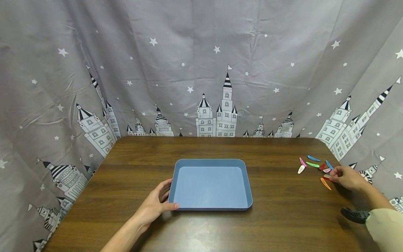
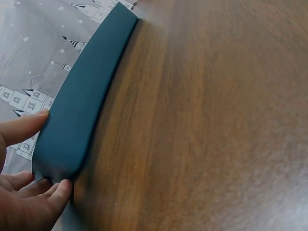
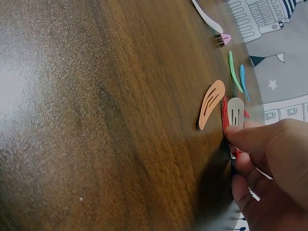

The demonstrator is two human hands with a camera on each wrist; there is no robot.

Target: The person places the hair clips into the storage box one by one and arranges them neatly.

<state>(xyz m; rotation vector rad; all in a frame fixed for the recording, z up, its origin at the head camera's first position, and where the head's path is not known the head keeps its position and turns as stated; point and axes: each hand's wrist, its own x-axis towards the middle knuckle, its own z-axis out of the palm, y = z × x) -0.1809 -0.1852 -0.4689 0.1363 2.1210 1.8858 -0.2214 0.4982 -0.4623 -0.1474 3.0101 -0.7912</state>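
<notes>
My left hand (image 1: 154, 204) holds the front left corner of a shallow blue tray (image 1: 211, 185). Its thumb lies on the rim while the other fingers touch the outer wall (image 2: 84, 101). Far to the right, my right hand (image 1: 347, 177) pinches a cream snap hair clip (image 3: 235, 109) between thumb and fingers, partly covering it. A red clip (image 3: 224, 115) is right beside the cream one. Nearest to this hand on the table is an orange clip (image 1: 325, 183). The tray's inside is bare.
Several more hair clips lie scattered beyond the right hand, among them a green one (image 1: 312, 164), a blue one (image 1: 313, 158) and a white one (image 1: 301, 169). A black curved object (image 1: 355, 215) is by the right sleeve. A grey curtain (image 1: 189, 52) hangs behind the wooden table (image 1: 141, 154).
</notes>
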